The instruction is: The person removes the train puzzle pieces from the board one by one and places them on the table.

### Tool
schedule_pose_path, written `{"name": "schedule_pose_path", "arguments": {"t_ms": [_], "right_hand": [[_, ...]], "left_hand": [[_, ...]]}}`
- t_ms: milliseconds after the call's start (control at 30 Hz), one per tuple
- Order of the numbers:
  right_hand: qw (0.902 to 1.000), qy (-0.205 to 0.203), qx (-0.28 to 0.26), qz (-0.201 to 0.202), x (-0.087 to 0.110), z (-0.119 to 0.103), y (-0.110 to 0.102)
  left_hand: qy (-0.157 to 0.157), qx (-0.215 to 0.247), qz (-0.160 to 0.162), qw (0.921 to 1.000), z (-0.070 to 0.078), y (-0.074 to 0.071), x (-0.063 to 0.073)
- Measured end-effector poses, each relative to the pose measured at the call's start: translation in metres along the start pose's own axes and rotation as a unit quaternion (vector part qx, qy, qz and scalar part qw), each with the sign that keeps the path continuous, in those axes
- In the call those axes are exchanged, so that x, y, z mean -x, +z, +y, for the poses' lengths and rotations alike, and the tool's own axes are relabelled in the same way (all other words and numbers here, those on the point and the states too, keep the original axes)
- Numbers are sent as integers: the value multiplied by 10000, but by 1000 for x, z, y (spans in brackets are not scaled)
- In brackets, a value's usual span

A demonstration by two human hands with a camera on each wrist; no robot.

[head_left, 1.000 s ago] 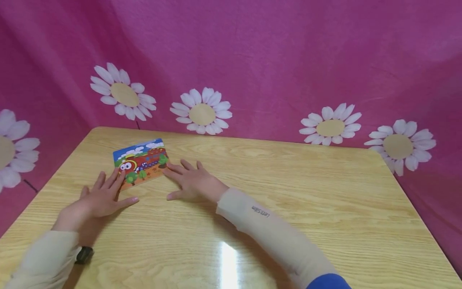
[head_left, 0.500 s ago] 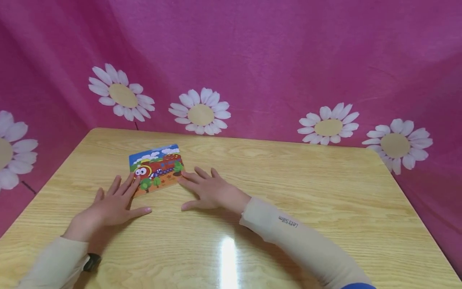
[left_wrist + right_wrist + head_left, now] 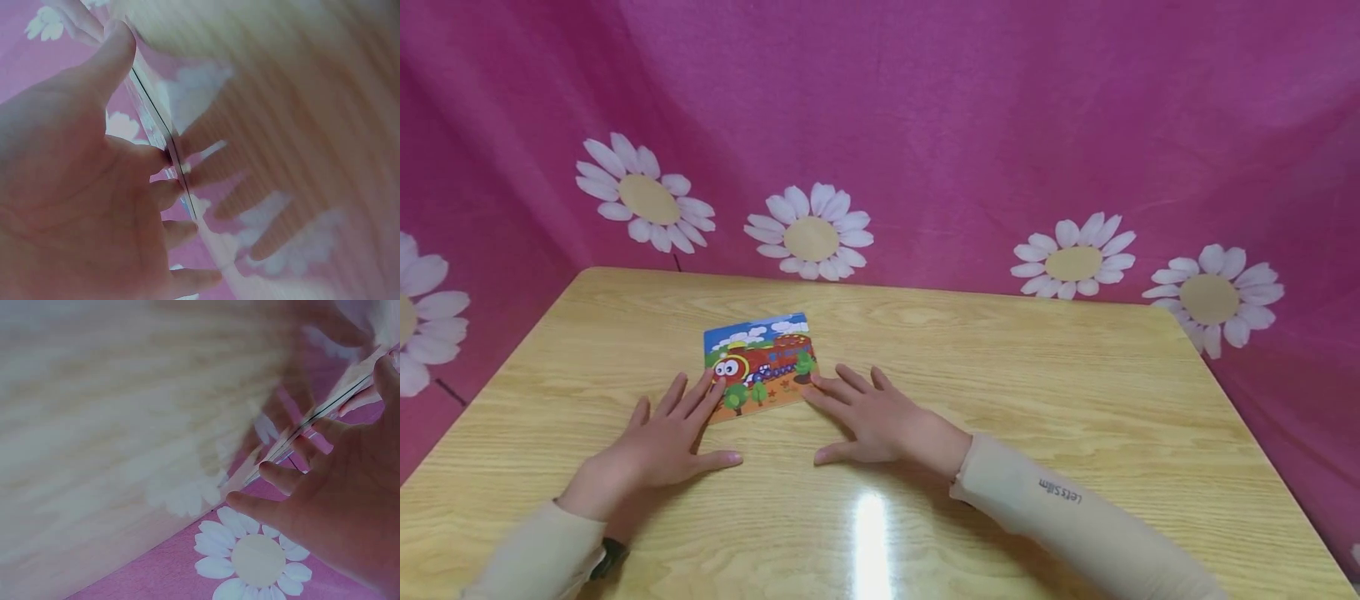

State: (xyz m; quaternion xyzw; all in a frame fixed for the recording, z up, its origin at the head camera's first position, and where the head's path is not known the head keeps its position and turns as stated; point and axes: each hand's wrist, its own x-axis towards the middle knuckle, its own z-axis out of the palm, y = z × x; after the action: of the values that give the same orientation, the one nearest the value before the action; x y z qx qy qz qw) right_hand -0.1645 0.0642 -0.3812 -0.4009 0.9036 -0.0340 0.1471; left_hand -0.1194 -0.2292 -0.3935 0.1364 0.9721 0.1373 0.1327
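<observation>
A flat rectangular picture board (image 3: pixel 767 358) lies on the table, printed with a red cartoon train, trees and a blue sky. My left hand (image 3: pixel 655 442) rests its straight, spread fingertips on the board's left edge, thumb out to the side. On the opposite side, my right hand (image 3: pixel 880 423) touches the lower right corner with its extended fingertips. Seen low from the left wrist, the board is a thin edge (image 3: pixel 153 103) just beyond the left palm (image 3: pixel 81 187). The right wrist view also shows the board edge-on (image 3: pixel 325 409), with the right fingers (image 3: pixel 281 478) along it.
The wood-grain table (image 3: pixel 1037 383) has a glossy top with a bright light reflection (image 3: pixel 872 542) near the front. Behind and beside it hangs a pink cloth (image 3: pixel 940 125) printed with white daisies. A dark strap (image 3: pixel 610 558) sits at the left wrist.
The picture board has slid right and toward the person across the table. Both hands moved along with it, fingers staying on its two sides.
</observation>
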Motion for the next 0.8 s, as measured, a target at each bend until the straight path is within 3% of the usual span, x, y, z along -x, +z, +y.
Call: {"name": "schedule_pose_path", "arguments": {"t_ms": [500, 800], "right_hand": [[9986, -127, -409, 300, 56, 12, 18], [9976, -202, -387, 530, 85, 12, 25]], "left_hand": [[624, -175, -27, 9979, 41, 2, 7], [876, -240, -27, 9959, 54, 8, 9]]}}
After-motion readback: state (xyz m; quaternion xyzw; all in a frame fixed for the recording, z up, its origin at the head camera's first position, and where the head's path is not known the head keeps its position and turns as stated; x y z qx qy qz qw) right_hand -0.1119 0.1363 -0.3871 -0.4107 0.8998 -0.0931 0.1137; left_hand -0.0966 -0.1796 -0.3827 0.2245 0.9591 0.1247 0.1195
